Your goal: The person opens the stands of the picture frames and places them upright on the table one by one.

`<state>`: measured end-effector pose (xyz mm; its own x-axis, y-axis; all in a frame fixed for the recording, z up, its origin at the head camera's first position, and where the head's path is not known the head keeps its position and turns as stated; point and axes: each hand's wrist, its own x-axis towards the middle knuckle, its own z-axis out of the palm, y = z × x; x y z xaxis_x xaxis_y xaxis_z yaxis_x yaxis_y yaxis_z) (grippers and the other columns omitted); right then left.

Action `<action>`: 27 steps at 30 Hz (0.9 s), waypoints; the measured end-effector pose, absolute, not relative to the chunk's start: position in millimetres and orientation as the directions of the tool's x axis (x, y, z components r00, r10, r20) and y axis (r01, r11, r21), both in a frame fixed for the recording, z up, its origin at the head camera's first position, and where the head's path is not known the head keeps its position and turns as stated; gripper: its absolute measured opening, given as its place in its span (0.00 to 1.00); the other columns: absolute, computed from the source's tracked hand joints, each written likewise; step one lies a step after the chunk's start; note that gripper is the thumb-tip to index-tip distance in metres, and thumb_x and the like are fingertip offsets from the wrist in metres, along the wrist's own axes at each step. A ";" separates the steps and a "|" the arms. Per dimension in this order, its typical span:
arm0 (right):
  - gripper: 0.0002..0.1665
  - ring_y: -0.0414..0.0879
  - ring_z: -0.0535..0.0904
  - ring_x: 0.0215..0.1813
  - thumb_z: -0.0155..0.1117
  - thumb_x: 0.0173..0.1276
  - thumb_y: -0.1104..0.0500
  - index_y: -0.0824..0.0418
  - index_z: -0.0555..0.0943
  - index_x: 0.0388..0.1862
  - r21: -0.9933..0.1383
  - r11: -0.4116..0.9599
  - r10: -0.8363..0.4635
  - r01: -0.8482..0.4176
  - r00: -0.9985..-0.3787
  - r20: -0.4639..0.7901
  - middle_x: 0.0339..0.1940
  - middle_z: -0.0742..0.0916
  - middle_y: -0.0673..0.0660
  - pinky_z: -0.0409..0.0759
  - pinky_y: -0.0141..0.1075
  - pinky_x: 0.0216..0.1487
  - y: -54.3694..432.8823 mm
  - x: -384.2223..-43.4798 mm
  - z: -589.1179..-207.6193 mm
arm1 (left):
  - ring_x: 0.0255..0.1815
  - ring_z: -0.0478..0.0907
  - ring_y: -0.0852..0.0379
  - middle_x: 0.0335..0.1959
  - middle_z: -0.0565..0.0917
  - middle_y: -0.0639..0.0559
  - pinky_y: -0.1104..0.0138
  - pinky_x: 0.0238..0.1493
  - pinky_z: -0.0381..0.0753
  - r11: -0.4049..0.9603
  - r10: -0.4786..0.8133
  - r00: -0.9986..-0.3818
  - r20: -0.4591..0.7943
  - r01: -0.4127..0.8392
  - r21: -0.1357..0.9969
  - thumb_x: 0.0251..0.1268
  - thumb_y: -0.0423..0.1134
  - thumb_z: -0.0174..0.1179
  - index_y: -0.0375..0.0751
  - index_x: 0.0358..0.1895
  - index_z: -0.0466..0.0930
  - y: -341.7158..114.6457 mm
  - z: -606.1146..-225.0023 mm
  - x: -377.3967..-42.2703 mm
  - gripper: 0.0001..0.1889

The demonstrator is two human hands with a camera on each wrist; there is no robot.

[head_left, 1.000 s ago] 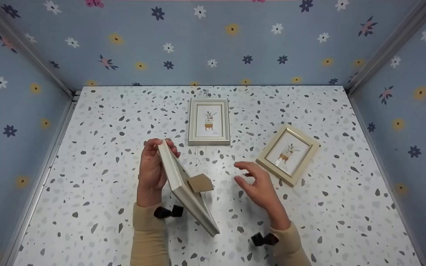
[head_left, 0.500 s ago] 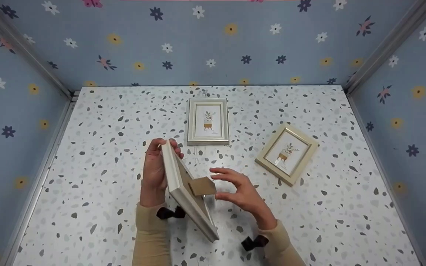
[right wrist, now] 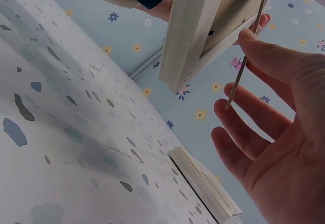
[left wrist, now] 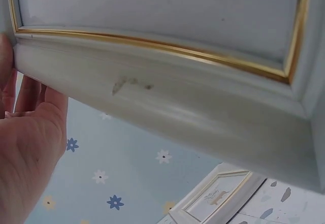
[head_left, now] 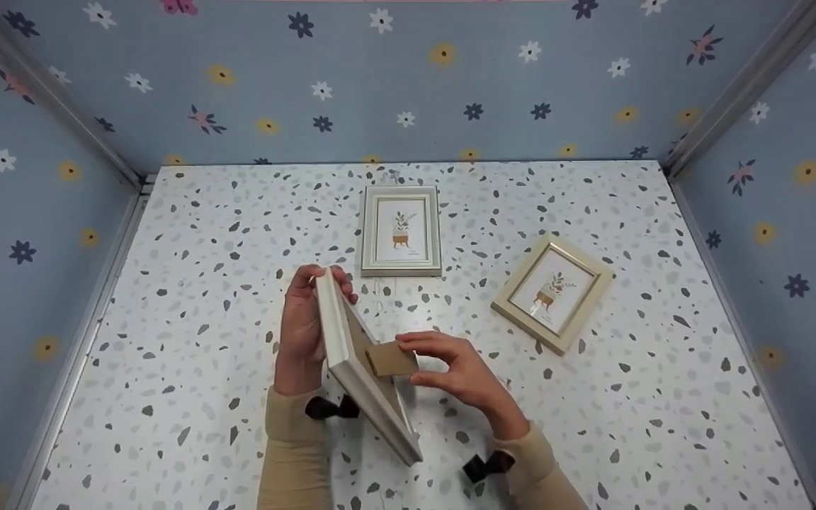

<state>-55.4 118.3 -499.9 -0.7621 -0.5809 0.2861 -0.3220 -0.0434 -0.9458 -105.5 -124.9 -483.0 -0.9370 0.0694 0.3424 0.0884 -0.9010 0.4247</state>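
From where I stand, the left hand point(head_left: 300, 322) comes first, its fingers curled around the far end of a white frame point(head_left: 338, 340). That frame is held tilted above the table point(head_left: 188, 340), a little nearer the left edge than the right. Its front holds a print point(left wrist: 167, 13) behind a gold lip point(left wrist: 167, 47), though most of the print is cut off from sight; brown backing fills the rear, and a brown stand flap point(head_left: 392, 359) juts from it.

Beyond, near the table's far edge and about midway between its far corners, a silvery frame point(head_left: 401, 270) lies face up around a potted-plant print point(head_left: 400, 244).

The right hand point(head_left: 454, 365) has fingers spread, forefinger and thumb at the flap's outer corners; whether they pinch it I can't tell.

Last, toward the right edge, a cream frame point(head_left: 529, 325) lies askew, a similar plant picture point(head_left: 554, 287) inside.
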 end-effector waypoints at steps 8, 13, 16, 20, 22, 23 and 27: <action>0.25 0.53 0.80 0.59 0.69 0.60 0.76 0.75 0.79 0.57 -0.952 -0.042 -0.584 -0.303 -0.766 0.269 0.59 0.81 0.69 0.79 0.52 0.57 120.2 -56.1 -497.9 | 0.41 0.82 0.49 0.43 0.81 0.38 0.59 0.47 0.84 -0.900 0.067 -0.933 0.353 0.096 0.426 0.72 0.31 0.52 0.37 0.45 0.81 -125.0 -485.3 -106.7 0.08; 0.24 0.52 0.79 0.60 0.69 0.61 0.75 0.76 0.79 0.57 -0.957 -0.043 -0.578 -0.288 -0.774 0.259 0.59 0.81 0.70 0.80 0.51 0.56 121.9 -56.0 -495.7 | 0.43 0.83 0.49 0.44 0.81 0.39 0.59 0.48 0.84 -0.897 0.082 -0.923 0.377 0.097 0.431 0.70 0.33 0.54 0.37 0.46 0.81 -125.3 -486.4 -106.5 0.08; 0.23 0.52 0.79 0.61 0.69 0.61 0.75 0.76 0.79 0.56 -0.957 -0.036 -0.564 -0.287 -0.785 0.257 0.59 0.81 0.70 0.79 0.51 0.57 123.4 -55.6 -494.1 | 0.43 0.83 0.48 0.45 0.81 0.38 0.59 0.49 0.83 -0.902 0.086 -0.918 0.388 0.094 0.422 0.71 0.32 0.52 0.37 0.47 0.81 -125.8 -486.6 -106.4 0.09; 0.22 0.52 0.79 0.60 0.70 0.60 0.76 0.77 0.80 0.55 -0.949 -0.027 -0.540 -0.314 -0.794 0.278 0.58 0.81 0.72 0.79 0.51 0.57 126.1 -55.0 -491.5 | 0.44 0.82 0.48 0.45 0.81 0.38 0.59 0.49 0.83 -0.904 0.090 -0.916 0.392 0.090 0.417 0.72 0.31 0.50 0.37 0.47 0.81 -126.4 -486.2 -106.4 0.10; 0.22 0.52 0.80 0.59 0.70 0.59 0.76 0.78 0.80 0.54 -0.945 -0.021 -0.533 -0.326 -0.796 0.287 0.58 0.81 0.72 0.79 0.50 0.57 127.3 -54.7 -490.0 | 0.44 0.83 0.48 0.45 0.81 0.38 0.59 0.49 0.83 -0.903 0.092 -0.916 0.391 0.089 0.420 0.73 0.30 0.50 0.36 0.47 0.81 -126.4 -485.5 -106.4 0.10; 0.22 0.52 0.80 0.58 0.70 0.59 0.76 0.78 0.80 0.54 -0.943 -0.016 -0.532 -0.333 -0.795 0.290 0.58 0.81 0.73 0.80 0.49 0.57 127.8 -54.5 -489.3 | 0.43 0.83 0.48 0.45 0.81 0.38 0.59 0.49 0.83 -0.903 0.092 -0.916 0.390 0.088 0.420 0.73 0.30 0.50 0.36 0.47 0.81 -126.3 -485.1 -106.5 0.10; 0.23 0.53 0.81 0.57 0.71 0.60 0.75 0.77 0.80 0.55 -0.941 0.010 -0.527 -0.337 -0.802 0.282 0.58 0.81 0.72 0.80 0.46 0.57 129.7 -53.4 -486.0 | 0.43 0.83 0.48 0.45 0.81 0.38 0.58 0.49 0.84 -0.906 0.093 -0.919 0.384 0.083 0.416 0.73 0.28 0.49 0.35 0.47 0.81 -126.7 -484.7 -106.3 0.10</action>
<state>-53.4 129.7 -486.0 -0.8018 -0.5270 0.2817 -0.3372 0.0098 -0.9414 -106.3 -126.7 -484.7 -0.9186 0.0925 0.3841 0.0825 -0.9058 0.4156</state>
